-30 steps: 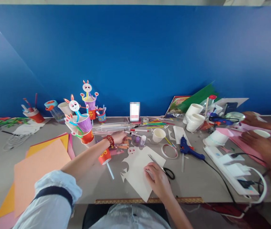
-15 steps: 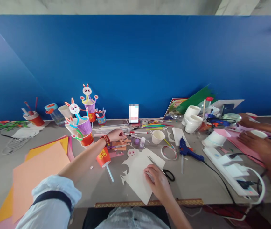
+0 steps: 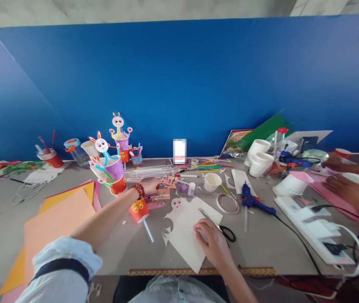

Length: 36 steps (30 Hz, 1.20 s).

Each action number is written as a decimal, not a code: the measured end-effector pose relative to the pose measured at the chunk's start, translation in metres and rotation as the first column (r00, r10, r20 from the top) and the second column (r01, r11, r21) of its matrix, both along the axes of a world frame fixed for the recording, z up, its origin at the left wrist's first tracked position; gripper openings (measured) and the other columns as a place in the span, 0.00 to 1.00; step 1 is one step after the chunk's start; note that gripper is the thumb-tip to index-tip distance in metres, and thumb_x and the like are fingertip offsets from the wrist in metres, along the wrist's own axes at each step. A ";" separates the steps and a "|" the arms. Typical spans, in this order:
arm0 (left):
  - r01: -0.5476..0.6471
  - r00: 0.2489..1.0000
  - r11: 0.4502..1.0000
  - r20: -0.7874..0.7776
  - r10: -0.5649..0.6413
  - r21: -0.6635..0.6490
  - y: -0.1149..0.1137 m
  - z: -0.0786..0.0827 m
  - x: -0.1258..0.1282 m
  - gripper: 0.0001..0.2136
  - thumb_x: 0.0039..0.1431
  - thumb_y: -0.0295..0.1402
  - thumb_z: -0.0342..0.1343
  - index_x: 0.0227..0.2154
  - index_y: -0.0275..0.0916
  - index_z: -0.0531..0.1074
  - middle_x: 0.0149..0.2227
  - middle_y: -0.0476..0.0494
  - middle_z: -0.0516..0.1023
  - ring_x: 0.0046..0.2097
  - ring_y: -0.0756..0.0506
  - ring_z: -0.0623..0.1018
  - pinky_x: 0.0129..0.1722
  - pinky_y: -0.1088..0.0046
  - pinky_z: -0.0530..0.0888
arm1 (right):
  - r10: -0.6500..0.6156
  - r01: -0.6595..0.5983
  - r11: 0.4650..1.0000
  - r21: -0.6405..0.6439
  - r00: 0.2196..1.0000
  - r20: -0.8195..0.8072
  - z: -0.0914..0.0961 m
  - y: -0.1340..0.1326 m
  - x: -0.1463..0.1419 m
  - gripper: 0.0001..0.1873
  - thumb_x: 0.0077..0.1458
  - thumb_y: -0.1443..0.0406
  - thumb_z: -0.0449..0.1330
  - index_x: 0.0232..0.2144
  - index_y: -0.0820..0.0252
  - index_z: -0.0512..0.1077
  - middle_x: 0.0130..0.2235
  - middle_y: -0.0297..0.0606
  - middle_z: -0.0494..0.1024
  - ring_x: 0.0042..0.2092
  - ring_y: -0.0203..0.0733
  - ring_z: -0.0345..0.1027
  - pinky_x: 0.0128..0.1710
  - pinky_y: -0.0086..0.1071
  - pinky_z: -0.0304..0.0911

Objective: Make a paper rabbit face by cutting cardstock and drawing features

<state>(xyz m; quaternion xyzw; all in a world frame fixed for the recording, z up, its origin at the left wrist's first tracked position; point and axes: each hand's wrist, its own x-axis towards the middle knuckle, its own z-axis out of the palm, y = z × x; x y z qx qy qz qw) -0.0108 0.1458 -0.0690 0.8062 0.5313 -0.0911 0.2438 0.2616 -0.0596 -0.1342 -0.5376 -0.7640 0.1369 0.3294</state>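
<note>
My left hand (image 3: 150,185) reaches to the cluttered middle of the table, fingers bent down and closed beside orange paper scraps (image 3: 168,181). Whatever its fingertips hold, if anything, is hidden. My right hand (image 3: 211,238) rests on a white paper sheet (image 3: 187,235), fingers loosely bent and thumb apart, holding nothing visible. Black-handled scissors (image 3: 228,233) lie partly behind it, blades on the sheet. A small cut-out face (image 3: 176,203) with pink eyes is at the sheet's upper left. Under my left forearm, a red paper cup (image 3: 139,211) with a pale blue straw (image 3: 148,231) lies tipped.
Rabbit figures on purple cups (image 3: 115,167) stand left, behind coloured paper sheets (image 3: 59,219). Right of the sheet are a white cup (image 3: 212,182), a tape roll (image 3: 227,204), a blue glue gun (image 3: 255,202) and a corded power strip (image 3: 312,231). Another person's hands (image 3: 344,191) work at far right.
My left hand has moved slightly down and left, toward the orange scraps. The whole view has shifted a little; my right hand stays on the sheet.
</note>
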 end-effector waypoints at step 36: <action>-0.061 0.960 0.893 0.270 -0.069 0.445 -0.026 0.024 -0.012 0.07 0.60 0.31 0.53 0.31 0.41 0.77 0.35 0.44 0.81 0.40 0.43 0.78 0.40 0.72 0.70 | 0.013 -0.013 1.000 -0.021 1.000 -0.009 0.003 -0.002 0.002 0.08 0.58 0.72 0.54 0.34 0.59 0.73 0.38 0.42 0.75 0.41 0.49 0.73 0.42 0.41 0.69</action>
